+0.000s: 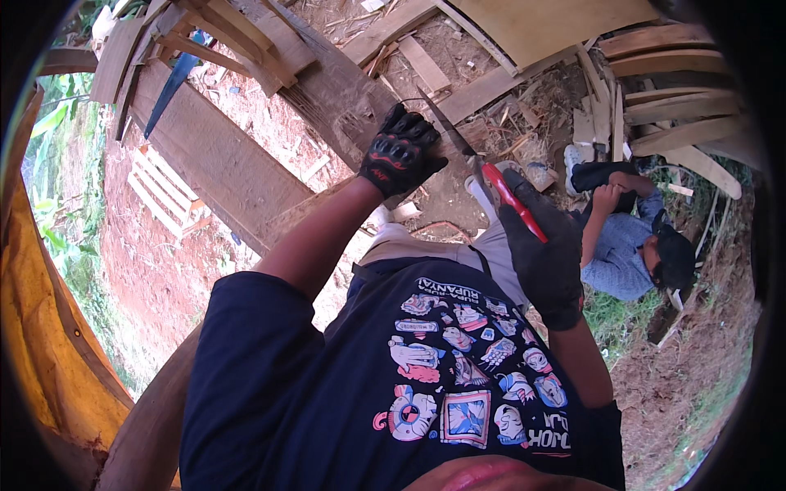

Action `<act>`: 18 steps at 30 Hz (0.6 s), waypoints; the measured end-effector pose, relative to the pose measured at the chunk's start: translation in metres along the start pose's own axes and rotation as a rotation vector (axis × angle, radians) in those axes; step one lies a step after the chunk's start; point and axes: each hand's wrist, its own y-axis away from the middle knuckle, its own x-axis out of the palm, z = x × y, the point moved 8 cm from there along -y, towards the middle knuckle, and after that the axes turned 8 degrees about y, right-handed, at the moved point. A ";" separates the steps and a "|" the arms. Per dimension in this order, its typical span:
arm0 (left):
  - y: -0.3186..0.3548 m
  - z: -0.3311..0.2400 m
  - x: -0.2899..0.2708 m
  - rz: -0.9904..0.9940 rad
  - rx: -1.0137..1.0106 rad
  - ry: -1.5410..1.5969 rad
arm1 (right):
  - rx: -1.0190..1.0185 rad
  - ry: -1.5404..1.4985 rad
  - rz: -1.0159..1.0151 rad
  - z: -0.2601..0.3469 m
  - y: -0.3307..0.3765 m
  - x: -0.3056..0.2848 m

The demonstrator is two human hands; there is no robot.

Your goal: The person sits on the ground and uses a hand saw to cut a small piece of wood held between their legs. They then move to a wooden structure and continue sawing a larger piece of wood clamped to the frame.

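My right hand (540,254), in a dark glove, is closed round the red handle (514,200) of a tool with a narrow, dark, tapering blade (446,123). The blade points up and left, its tip above the wood scraps. To its left is my left hand (401,153), in a black glove with red marks, over the end of a thick wooden plank (348,106). Its fingers are curled, and what they grip, if anything, is hidden. A thin dark curved line shows by its fingertips; I cannot tell what it is.
A blue saw blade (170,94) lies on a wide board (217,147) at the left. Behind are stacked wood pieces (246,41) and a plywood sheet (557,29). A person (626,245) in a dark cap crouches at the right, near stacked slats (679,106). A slatted wooden frame (166,192) lies on the soil.
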 end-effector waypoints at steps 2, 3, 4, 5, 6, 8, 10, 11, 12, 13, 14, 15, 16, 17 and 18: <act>0.000 0.002 0.000 -0.004 -0.004 0.008 | -0.039 0.036 0.008 0.001 -0.006 -0.004; 0.001 0.002 0.001 -0.005 -0.006 0.012 | -0.035 0.026 0.006 0.001 -0.006 -0.003; 0.000 0.002 0.000 -0.014 -0.004 0.006 | 0.014 -0.030 -0.015 -0.002 -0.006 0.002; 0.000 0.001 0.000 -0.022 -0.001 0.000 | 0.031 -0.047 -0.021 -0.004 -0.009 0.003; -0.001 0.000 0.000 -0.029 0.002 -0.005 | 0.049 -0.064 -0.027 -0.006 -0.011 0.003; -0.001 -0.001 -0.001 -0.027 0.009 -0.025 | 0.014 -0.030 -0.007 -0.007 -0.016 0.002; -0.002 -0.002 0.001 -0.027 0.020 -0.019 | -0.117 0.111 -0.033 -0.002 -0.013 -0.006; -0.003 -0.002 0.004 -0.029 0.027 -0.002 | -0.102 0.114 -0.025 -0.004 -0.011 -0.007; -0.006 -0.003 0.008 -0.030 0.034 0.014 | -0.088 0.118 -0.023 -0.006 -0.011 -0.009; -0.015 -0.010 0.019 0.014 0.049 -0.003 | 0.004 0.056 0.000 -0.014 -0.010 -0.009; -0.015 -0.008 0.021 0.036 0.014 -0.021 | 0.097 -0.005 0.023 -0.023 -0.008 -0.008; -0.015 -0.006 0.022 0.059 -0.021 -0.040 | -0.066 0.146 0.016 -0.020 -0.002 -0.005; -0.017 -0.005 0.022 0.078 -0.054 -0.058 | 0.039 0.079 0.081 -0.027 -0.003 -0.005; -0.021 -0.004 0.019 0.097 -0.053 -0.062 | 0.145 0.011 0.144 -0.032 -0.005 -0.006; -0.024 -0.004 0.022 0.118 -0.070 -0.029 | 0.143 0.009 0.139 -0.031 -0.004 -0.009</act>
